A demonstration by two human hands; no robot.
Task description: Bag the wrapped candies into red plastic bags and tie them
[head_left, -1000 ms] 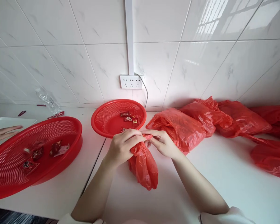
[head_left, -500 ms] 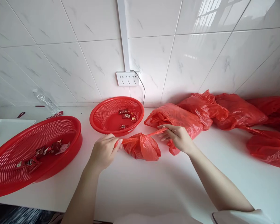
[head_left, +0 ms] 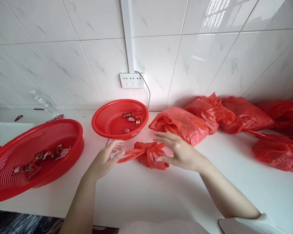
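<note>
A small knotted red plastic bag (head_left: 152, 157) lies on the white table (head_left: 136, 198) between my hands. One twisted handle of it stretches left toward my left hand (head_left: 106, 159), whose fingers are apart and curved near the handle's end. My right hand (head_left: 179, 150) hovers over the bag's right side, thumb and fingers spread, partly covering it. Neither hand grips anything. Just behind the bag stands a round red plastic basket (head_left: 104, 125) with several small wrapped snacks (head_left: 130, 119) in it.
A larger red basket (head_left: 73, 130) with several wrapped snacks stands at left, beside a white tray (head_left: 12, 128). A clear plastic bottle (head_left: 47, 104) lies near the wall. Several filled red bags (head_left: 183, 122) line the right side. A socket strip (head_left: 132, 80) with a cable is on the wall.
Both hands have let go of the bag's handles, which they held pulled out to either side. Their fingers have opened, and the bag stays on the table.
</note>
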